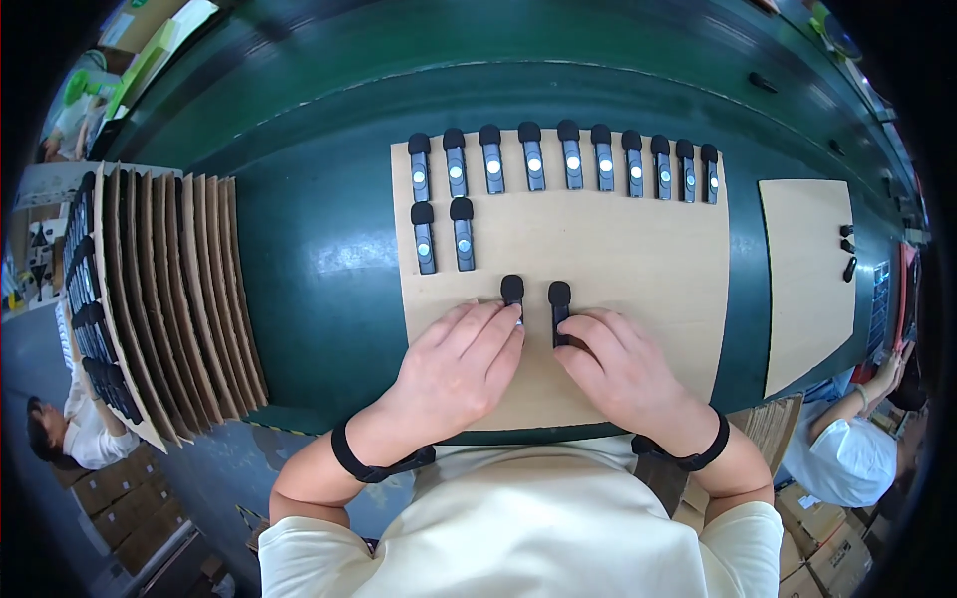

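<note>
My left hand (459, 364) is closed on a small black wireless clip-on microphone (512, 290) with a foam cap; fingers cover most of its body. Between the thumb and fingers of my right hand (623, 364) is a second such microphone (559, 296), a short way to the right. Both are over the near half of a brown cardboard sheet (598, 239). Along the sheet's far edge runs a row of several matching microphones (571, 159), foam caps pointing away from me, each with a round light spot. Two more microphones (463, 235) lie below that row's left end.
On the left, a tall stack of cardboard sheets (189, 299) carries black microphones on its outermost layer. Another cardboard sheet (807, 279) at the right holds a few small black pieces (848, 269). The green table (309, 229) lies underneath. People sit at both sides.
</note>
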Motion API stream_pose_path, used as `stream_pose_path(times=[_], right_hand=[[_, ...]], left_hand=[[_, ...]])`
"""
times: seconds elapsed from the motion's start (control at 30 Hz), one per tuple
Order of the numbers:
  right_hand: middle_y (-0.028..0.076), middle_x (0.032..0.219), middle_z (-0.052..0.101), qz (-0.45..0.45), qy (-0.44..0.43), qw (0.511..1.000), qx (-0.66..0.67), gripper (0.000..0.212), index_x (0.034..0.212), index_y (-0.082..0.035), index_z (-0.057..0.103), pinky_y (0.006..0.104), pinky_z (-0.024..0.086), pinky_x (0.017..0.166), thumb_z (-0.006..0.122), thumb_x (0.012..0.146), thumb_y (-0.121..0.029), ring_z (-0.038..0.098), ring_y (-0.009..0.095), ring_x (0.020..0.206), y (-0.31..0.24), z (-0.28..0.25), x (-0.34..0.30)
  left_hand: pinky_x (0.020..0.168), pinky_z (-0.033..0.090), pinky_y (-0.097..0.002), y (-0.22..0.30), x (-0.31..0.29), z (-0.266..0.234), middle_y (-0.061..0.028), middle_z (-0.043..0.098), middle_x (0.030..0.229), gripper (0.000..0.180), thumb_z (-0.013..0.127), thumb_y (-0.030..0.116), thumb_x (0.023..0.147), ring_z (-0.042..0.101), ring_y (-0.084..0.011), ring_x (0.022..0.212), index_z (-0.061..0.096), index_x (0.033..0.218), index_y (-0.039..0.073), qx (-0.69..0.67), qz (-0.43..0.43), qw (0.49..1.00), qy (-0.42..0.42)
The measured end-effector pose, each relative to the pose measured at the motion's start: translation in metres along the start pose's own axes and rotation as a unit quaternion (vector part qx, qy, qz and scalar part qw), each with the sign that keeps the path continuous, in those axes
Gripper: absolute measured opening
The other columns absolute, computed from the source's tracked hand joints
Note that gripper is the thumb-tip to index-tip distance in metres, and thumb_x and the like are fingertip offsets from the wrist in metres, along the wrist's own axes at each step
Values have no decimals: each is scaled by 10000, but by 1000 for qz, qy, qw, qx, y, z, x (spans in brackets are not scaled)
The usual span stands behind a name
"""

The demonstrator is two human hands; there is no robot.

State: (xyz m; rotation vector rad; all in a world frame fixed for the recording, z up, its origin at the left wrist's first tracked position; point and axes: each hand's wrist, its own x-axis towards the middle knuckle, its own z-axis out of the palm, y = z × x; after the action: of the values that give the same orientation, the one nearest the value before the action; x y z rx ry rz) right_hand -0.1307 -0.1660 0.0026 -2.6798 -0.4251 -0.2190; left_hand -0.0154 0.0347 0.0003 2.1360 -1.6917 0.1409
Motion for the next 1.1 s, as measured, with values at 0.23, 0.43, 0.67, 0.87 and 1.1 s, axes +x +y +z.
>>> stream_pose_path(times=[0.23, 0.43, 0.67, 0.87, 1.1], right_hand=[[118, 1133, 561, 50, -9, 997, 51, 373, 1036, -58, 607, 391, 507, 835, 740, 688, -52, 588, 289, 1014, 5, -3, 2], [126, 1224, 527, 90, -27, 991, 97, 511, 1134, -69, 574, 402, 501, 855, 759, 660, -22, 576, 304, 1021, 6, -11, 15], [129, 1248, 523, 81, -44, 991, 99, 518, 1143, -64, 568, 401, 495, 870, 745, 659, -8, 570, 307, 1038, 12, -15, 24], [128, 1256, 524, 65, -14, 994, 83, 515, 1145, -60, 566, 403, 493, 872, 737, 662, -5, 567, 310, 1042, 24, -22, 49], [125, 1256, 534, 67, 14, 997, 38, 489, 1132, -62, 577, 405, 494, 866, 738, 672, -14, 577, 294, 1028, 38, -7, 58]], left_hand=[[847, 496, -387, -4, -2, 0, -138, 598, 1173, 343, 773, 95, 675, 593, -291, 987, 658, 989, 21, -59, -42, 997, 3], [852, 469, -404, -7, 5, -4, -137, 567, 1230, 339, 793, 97, 660, 567, -295, 1001, 658, 969, 63, -90, -84, 992, -23], [847, 461, -394, -14, 12, -9, -133, 553, 1231, 304, 762, 104, 676, 548, -285, 1045, 625, 944, 69, -110, -89, 988, -55], [828, 438, -403, -33, 32, -17, -110, 563, 1221, 367, 780, 101, 653, 545, -284, 1027, 621, 983, 85, -102, -95, 990, -29], [837, 433, -412, -47, 39, -8, -108, 568, 1209, 367, 781, 105, 659, 535, -288, 1048, 624, 991, 82, -74, -108, 991, -18]])
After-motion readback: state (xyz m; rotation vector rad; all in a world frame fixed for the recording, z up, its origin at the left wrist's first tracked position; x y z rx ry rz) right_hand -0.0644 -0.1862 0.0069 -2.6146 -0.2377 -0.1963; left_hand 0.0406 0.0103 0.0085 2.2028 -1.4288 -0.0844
